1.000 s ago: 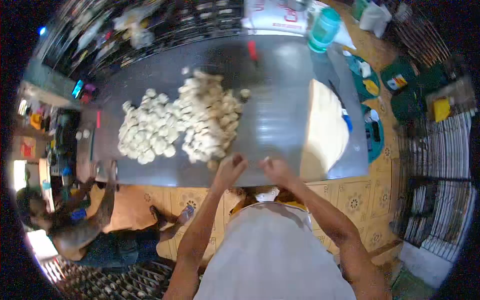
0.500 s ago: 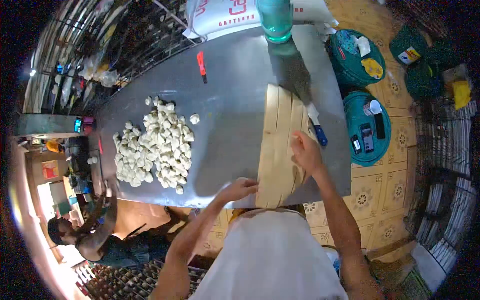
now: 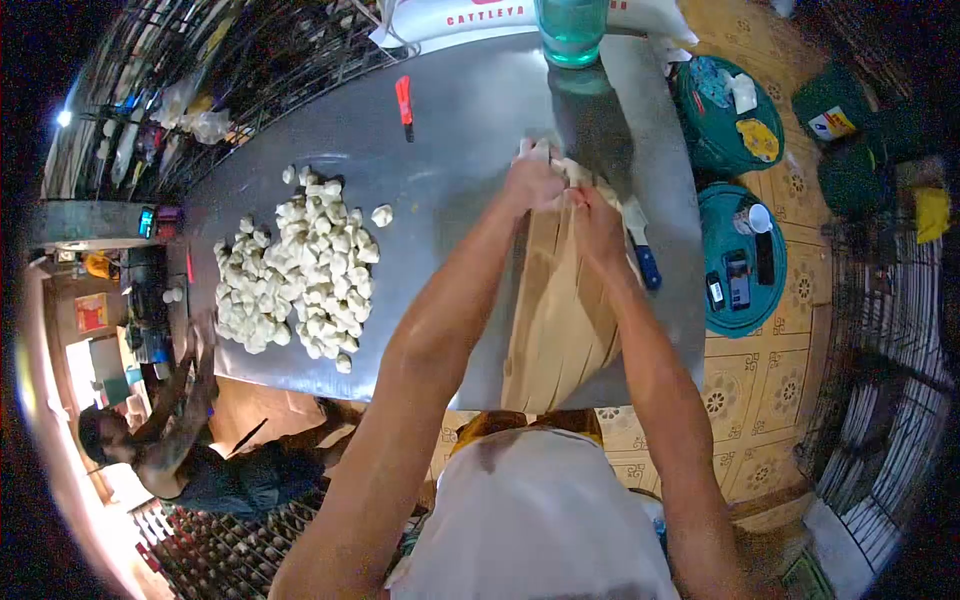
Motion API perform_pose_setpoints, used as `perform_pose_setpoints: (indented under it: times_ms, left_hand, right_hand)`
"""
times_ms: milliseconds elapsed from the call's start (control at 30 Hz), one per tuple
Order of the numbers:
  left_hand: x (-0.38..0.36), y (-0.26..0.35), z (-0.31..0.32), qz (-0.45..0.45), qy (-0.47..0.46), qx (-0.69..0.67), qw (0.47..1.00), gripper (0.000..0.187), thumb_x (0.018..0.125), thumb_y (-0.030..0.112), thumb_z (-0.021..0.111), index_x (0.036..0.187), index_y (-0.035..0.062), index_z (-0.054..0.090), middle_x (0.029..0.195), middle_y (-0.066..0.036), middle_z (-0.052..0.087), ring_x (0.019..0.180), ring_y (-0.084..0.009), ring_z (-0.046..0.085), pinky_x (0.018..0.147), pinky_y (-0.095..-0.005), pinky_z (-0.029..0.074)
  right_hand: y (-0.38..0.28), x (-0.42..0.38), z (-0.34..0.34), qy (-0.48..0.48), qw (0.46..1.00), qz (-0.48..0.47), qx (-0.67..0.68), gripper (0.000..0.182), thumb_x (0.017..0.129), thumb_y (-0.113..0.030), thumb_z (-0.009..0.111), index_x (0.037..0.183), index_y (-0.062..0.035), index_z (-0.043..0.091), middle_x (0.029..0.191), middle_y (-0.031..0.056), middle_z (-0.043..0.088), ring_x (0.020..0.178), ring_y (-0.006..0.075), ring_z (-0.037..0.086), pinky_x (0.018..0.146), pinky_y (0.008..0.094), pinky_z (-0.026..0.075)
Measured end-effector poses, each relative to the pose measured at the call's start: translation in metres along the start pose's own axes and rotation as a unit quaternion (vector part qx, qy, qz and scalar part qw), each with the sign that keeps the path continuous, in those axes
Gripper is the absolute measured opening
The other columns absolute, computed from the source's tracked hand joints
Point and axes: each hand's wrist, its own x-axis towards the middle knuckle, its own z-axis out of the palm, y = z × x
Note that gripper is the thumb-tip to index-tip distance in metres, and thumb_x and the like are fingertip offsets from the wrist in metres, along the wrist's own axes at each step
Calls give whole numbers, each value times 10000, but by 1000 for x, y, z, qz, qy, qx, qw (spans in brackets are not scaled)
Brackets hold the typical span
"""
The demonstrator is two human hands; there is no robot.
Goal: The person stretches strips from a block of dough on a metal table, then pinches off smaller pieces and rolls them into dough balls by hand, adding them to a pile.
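Note:
A tan sheet of dough [image 3: 555, 310], cut lengthwise into long strips, lies on the right part of the metal table, its near end at the table's front edge. My left hand [image 3: 537, 185] is closed around the far end of the strips. Close beside it, my right hand [image 3: 597, 215] also grips the far end, fingers curled into the dough. Both hands hide part of the bunched ends. To the right of the strips rests a knife [image 3: 648, 262] with a blue handle. Many small whitish dough pieces [image 3: 300, 265] are heaped on the table's left side.
A red and black tool [image 3: 404, 105] lies farther back on the table [image 3: 455, 120]. At the back stand a green-tinted water container [image 3: 572, 35] and a printed white sack [image 3: 470, 22]. Green drums [image 3: 735, 310] flank the right edge, with phones and a cup on one. Another person [image 3: 185, 460] works at left.
Both hands have moved away from me to the far end of the strips and closed on them. The far end is now bunched up. The view has shifted slightly.

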Motion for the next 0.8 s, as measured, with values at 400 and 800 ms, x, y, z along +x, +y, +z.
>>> perform_pose_setpoints:
  times_ms: [400, 800]
  left_hand:
    - [-407, -71, -104, -80, -89, -353, 928, 257, 811, 111, 699, 1022, 18, 584, 874, -69, 585, 850, -195, 604, 752, -367, 517]
    - [-530, -194, -145, 55, 186, 83, 977, 529, 866, 361, 734, 1255, 34, 586, 1076, -190, 568, 1030, -400, 553, 926, -518, 434]
  right_hand:
    - [-19, -164, 74, 16, 880, -350, -321, 387, 814, -50, 643, 1201, -44, 643, 1118, 167, 667, 1039, 307, 640, 875, 455, 540]
    - [-75, -268, 129, -37, 909, -278, -309, 289, 815, -229, 733, 970, 7, 670, 1082, 202, 587, 1024, 353, 565, 895, 505, 455]
